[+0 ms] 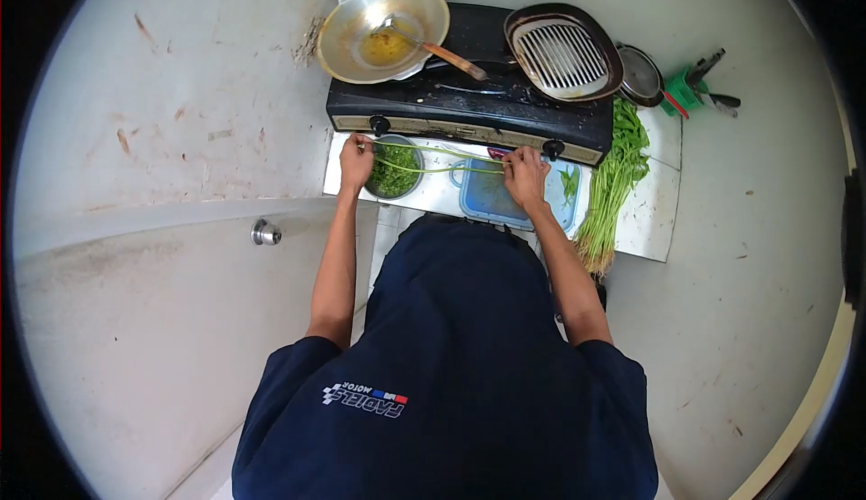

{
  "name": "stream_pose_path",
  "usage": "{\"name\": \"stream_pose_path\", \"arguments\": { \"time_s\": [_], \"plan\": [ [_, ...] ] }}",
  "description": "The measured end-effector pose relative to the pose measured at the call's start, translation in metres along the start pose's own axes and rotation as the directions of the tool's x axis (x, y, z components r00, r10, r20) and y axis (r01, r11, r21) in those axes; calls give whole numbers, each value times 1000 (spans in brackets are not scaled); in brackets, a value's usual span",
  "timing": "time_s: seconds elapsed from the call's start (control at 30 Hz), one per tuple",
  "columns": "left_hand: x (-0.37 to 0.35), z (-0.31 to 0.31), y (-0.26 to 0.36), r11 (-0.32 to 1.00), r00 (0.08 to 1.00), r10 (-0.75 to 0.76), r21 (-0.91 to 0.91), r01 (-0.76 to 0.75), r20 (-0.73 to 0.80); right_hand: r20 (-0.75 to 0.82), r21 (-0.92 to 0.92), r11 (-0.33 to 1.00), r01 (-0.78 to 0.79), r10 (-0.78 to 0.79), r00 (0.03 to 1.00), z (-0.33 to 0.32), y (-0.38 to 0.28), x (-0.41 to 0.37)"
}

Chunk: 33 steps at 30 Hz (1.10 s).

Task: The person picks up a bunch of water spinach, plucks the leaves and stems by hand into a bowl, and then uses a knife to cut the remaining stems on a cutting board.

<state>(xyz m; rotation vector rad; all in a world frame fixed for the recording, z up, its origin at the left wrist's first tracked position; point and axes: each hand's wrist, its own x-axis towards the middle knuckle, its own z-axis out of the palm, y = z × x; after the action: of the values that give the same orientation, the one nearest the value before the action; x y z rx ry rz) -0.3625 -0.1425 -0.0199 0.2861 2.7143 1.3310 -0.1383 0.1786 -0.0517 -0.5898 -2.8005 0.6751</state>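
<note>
Long thin green vegetable stems (442,169) stretch between my two hands, over the front of the counter. My left hand (356,163) pinches their left ends beside a round bowl (420,159) of chopped greens (393,177). At the other end, my right hand (526,178) has its fingers closed on the stems above a blue cutting board (478,199). Close to the right fingers lies a small purple-red object (497,152), partly covered by the hand. A few loose green leaves (570,183) rest on the board's right side.
Behind my hands stands a black gas stove (469,103) with a wok (336,40), a wooden-handled utensil (456,60) and a grill pan (613,63). A bunch of leafy greens (606,201) lies at right. Farther back are a lidded pan (642,76) and green utensil holder (683,94).
</note>
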Motion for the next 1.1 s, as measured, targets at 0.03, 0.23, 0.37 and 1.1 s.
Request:
{"name": "stream_pose_path", "arguments": {
  "time_s": [0.03, 0.23, 0.37, 1.1],
  "plan": [
    [-2, -4, 3, 1000, 1000, -3, 21, 3, 6, 3, -12, 1000, 7, -7, 1000, 3, -3, 0],
    [12, -18, -8, 991, 997, 17, 135, -27, 79, 57, -22, 1000, 22, -21, 998, 7, -15, -4],
    [19, -17, -27, 972, 986, 162, 169, -164, 25, 12, -67, 993, 102, -101, 995, 10, -28, -9],
    [-16, -47, 1, 848, 749, -133, -316, 425, 649, 308, 202, 944, 260, -313, 898, 42, -139, 20]
  ]
}}
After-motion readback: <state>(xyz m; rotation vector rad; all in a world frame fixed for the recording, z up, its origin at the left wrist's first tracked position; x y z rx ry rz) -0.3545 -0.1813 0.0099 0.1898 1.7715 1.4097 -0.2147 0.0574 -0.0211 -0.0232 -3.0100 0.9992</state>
